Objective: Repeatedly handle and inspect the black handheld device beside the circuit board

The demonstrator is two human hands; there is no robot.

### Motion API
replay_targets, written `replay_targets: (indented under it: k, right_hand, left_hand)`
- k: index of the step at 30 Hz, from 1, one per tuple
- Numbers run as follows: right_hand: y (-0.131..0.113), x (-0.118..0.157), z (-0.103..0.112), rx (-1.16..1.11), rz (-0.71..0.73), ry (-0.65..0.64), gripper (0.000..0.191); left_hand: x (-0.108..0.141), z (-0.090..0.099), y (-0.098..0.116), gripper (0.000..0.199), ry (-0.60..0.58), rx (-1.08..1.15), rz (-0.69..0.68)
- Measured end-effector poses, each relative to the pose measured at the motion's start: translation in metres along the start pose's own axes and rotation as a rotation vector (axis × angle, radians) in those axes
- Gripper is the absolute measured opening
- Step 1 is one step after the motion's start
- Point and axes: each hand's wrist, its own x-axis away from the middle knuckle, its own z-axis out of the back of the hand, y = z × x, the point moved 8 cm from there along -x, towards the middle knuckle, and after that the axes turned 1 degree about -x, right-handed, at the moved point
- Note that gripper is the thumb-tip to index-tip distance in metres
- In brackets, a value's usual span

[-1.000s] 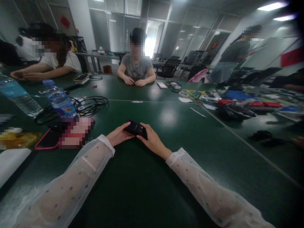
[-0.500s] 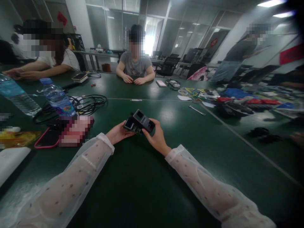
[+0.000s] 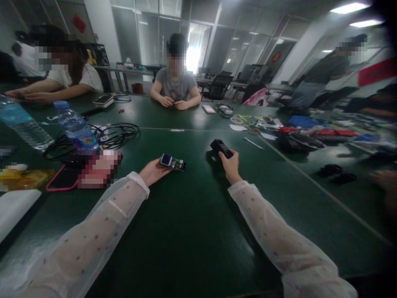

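My left hand holds a small green circuit board with a dark screen at its left end, a little above the green table. Off to the right, my right hand grips a black casing by its near end; the inner side of it seems turned up. A wide gap separates the board from the casing. The fingers of my left hand are partly hidden under the board.
Bottles, black cables and a pink-edged phone lie left. A wrench and a pile of cables and parts lie right. A person sits opposite; others are at left and back right.
My right hand has moved right with the casing, away from the board, and the casing has turned over. The board stays in my left hand, now fully uncovered.
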Motion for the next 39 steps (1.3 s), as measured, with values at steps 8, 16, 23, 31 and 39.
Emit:
replay_targets:
  k: [8, 16, 23, 31, 39]
  right_hand:
    - [0.001, -0.001, -0.012, 0.131, 0.119, -0.08, 0.058]
    - [-0.009, 0.0, -0.01, 0.138, 0.252, -0.056, 0.061]
    - [-0.031, 0.01, -0.011, 0.121, 0.329, -0.102, 0.053]
    - [-0.109, 0.093, -0.044, -0.157, 0.482, -0.36, 0.05]
    - [-0.143, 0.145, -0.064, -0.161, 0.603, -0.594, 0.047]
  left_hand:
    - [0.005, -0.001, 0.003, 0.031, 0.036, -0.076, -0.045]
    - [-0.002, -0.002, 0.004, 0.036, -0.118, -0.062, -0.051]
    - [0.0, -0.005, 0.002, 0.036, -0.146, -0.078, 0.002]
    - [-0.006, -0.002, -0.003, 0.034, -0.16, -0.108, 0.022]
    - [-0.006, -0.003, -0.002, 0.036, -0.19, -0.087, 0.007]
